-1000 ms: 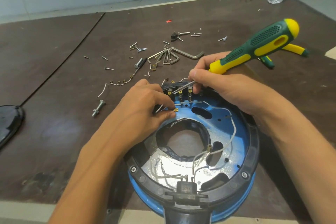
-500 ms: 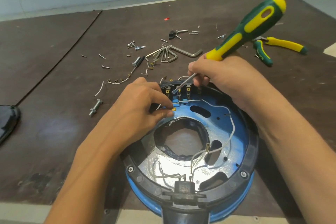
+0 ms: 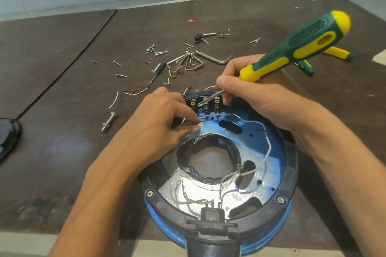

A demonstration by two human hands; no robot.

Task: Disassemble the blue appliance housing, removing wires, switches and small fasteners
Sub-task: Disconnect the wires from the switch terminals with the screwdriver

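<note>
1. The right hand [image 3: 265, 98] grips the screwdriver [image 3: 296, 46], its tip on the switch terminals [image 3: 205, 103].
2. The left hand [image 3: 165, 119] pinches a brass connector [image 3: 200, 124].
3. The blue housing [image 3: 269, 152] sits lower centre of frame.

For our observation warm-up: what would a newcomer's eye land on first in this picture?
First, the green-and-yellow screwdriver in the right hand, its tip at the terminals on the far rim of the round blue housing. Next, the left hand pinching a brass connector, then the loose screws scattered behind.
</note>
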